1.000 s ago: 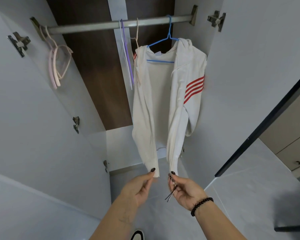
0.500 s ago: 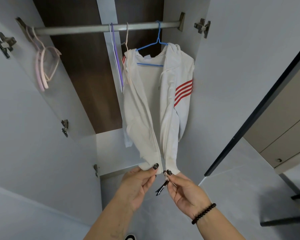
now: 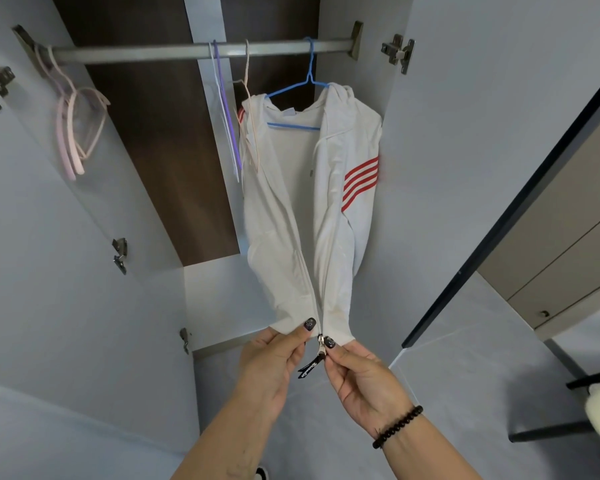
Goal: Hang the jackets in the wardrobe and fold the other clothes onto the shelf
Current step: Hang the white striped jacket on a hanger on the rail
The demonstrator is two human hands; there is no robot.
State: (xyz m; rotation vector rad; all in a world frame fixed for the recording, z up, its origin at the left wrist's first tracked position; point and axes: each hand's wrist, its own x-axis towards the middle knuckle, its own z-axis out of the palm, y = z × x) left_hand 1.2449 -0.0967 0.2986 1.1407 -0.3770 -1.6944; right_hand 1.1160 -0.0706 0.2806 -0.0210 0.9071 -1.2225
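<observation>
Both hem corners now meet, left hand and right hand pinching jacket.

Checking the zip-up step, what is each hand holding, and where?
Left hand pinches the white jacket at its bottom hem; right hand pinches the zipper slider there.

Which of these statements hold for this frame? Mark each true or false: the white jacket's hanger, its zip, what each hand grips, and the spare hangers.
1. The white jacket hangs on a blue hanger from the rail. True.
2. The jacket is zipped up to the collar. False: its front lies open above the hem.
3. The right hand pinches the zip slider. True.
4. The left hand hangs free. False: its grip is on the jacket's left hem.
5. The pink hangers hang at the rail's right end. False: they hang at its left end.
</observation>
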